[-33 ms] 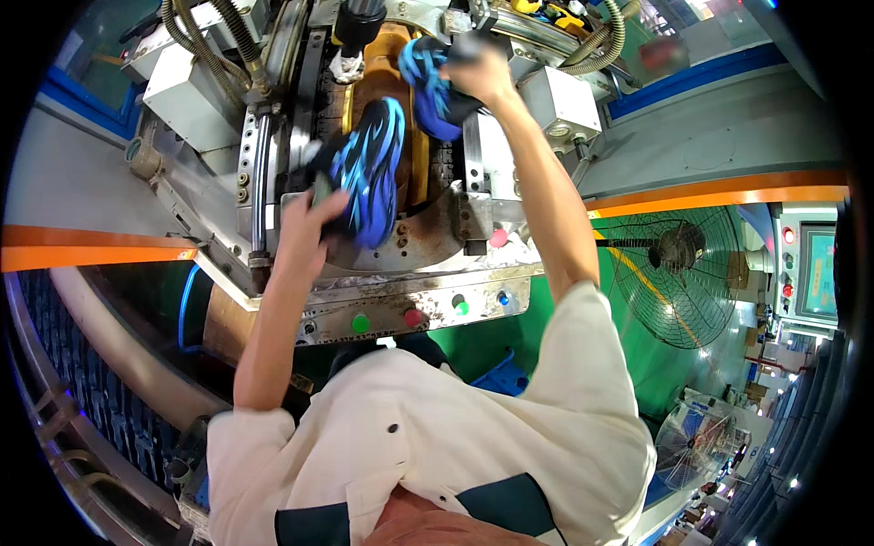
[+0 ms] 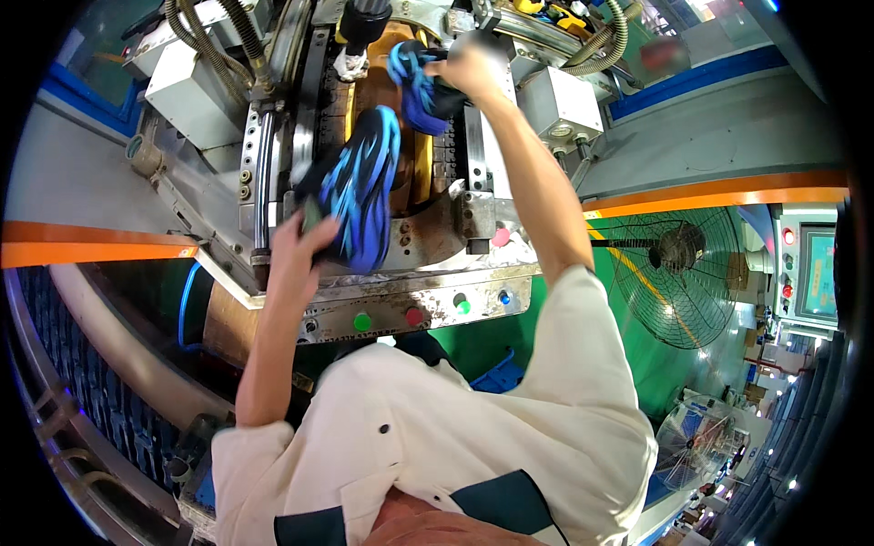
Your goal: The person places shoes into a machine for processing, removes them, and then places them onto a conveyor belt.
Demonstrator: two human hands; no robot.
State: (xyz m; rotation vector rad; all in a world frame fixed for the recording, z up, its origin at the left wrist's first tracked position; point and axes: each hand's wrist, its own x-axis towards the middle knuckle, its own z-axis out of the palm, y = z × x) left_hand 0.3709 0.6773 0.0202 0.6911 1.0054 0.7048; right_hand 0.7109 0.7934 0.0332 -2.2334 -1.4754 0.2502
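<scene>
Fingers [image 2: 321, 237] curled; near shoe [image 2: 366, 196] held by L hand [image 2: 293, 262], far shoe [image 2: 417, 94] by R hand [image 2: 471, 76]; prob. handling step, steadiness needed nxt.

1. The near shoe [image 2: 364, 196] I'm looking at is black and deep blue with lighter streaks, bright blue at its far end. It sits slanted in the left hand [image 2: 300, 246], over the machine's brown bed [image 2: 372, 89].
2. The far shoe [image 2: 419, 96], same colours, is further right, apart from that one, gripped by the right hand [image 2: 472, 75].
</scene>
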